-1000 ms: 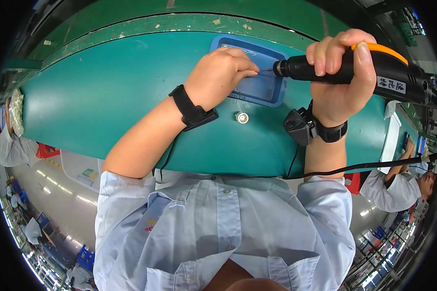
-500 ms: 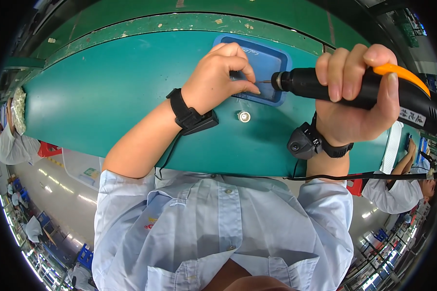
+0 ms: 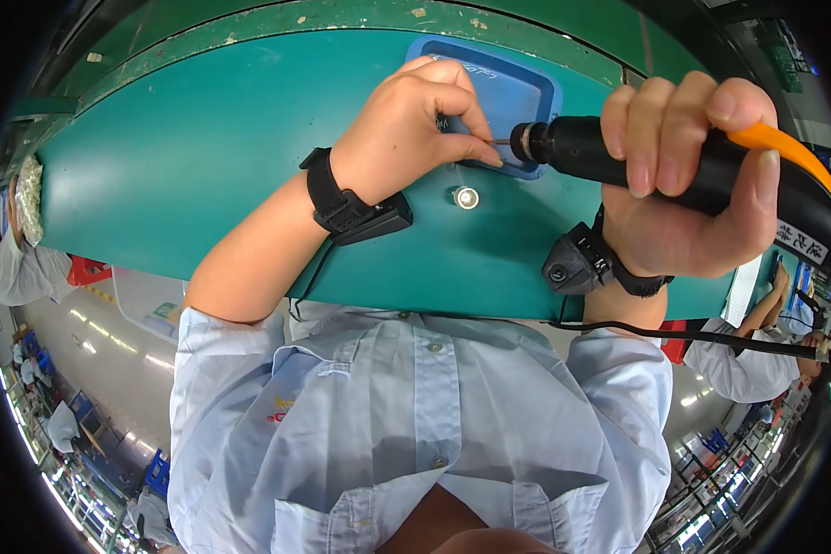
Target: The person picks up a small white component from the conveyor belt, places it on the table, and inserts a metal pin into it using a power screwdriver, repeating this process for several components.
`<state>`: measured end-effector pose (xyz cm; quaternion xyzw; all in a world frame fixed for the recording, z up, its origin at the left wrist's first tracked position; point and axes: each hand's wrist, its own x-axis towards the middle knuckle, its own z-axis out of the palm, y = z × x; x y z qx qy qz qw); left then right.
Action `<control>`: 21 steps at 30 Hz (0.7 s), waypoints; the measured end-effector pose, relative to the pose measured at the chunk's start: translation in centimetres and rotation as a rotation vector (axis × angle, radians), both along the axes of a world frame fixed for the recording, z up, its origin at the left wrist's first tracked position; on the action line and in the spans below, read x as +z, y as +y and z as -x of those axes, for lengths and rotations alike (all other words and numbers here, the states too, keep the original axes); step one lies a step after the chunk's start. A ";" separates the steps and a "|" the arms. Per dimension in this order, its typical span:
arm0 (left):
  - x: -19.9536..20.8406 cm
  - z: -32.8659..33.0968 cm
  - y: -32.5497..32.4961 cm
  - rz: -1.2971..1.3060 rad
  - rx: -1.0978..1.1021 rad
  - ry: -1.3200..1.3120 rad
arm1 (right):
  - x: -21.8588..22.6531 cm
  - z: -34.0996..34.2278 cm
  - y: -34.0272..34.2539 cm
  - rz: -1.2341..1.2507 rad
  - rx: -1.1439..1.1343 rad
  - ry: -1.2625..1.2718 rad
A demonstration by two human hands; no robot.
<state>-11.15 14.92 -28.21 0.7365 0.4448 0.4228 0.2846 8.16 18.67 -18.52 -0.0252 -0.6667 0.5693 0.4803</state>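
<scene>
My right hand (image 3: 688, 175) is wrapped round a black electric screwdriver (image 3: 577, 150) with an orange lever along its top. The tool lies nearly level, its thin metal bit pointing left. At the tip of that bit, thumb and forefinger of my left hand (image 3: 414, 129) are pinched together. Whatever sits between those fingertips is too small and too covered to make out. Behind both hands is a shallow blue tray (image 3: 552, 97), partly hidden by the left hand. On the green mat just nearer than the tray stands a small round whitish metal piece (image 3: 466, 198).
The green mat (image 3: 222, 166) covers the bench, with a worn green ledge (image 3: 342, 17) along its far edge. A black cable (image 3: 637, 331) runs from my right wrist device (image 3: 577, 263) to the right. Other people in light clothing sit at both sides, one by a clear bag (image 3: 29, 198).
The view has shifted slightly, moving tray and round piece a little up. The screwdriver bit and my left fingertips are closer together. Both hands keep their holds.
</scene>
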 end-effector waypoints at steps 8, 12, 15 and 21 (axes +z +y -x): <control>1.5 0.2 -0.4 -0.088 0.055 0.110 | -0.4 0.6 0.6 0.055 0.182 0.116; 0.1 0.7 -1.0 -0.189 0.031 -0.052 | -0.3 2.3 -1.4 0.163 -0.081 0.130; -0.4 -0.9 -1.3 -0.209 -0.036 -0.166 | -0.1 1.3 -2.5 0.197 -0.179 0.100; 0.4 -1.1 -4.3 -0.061 0.085 0.159 | -1.2 0.5 -1.9 0.225 -0.243 0.049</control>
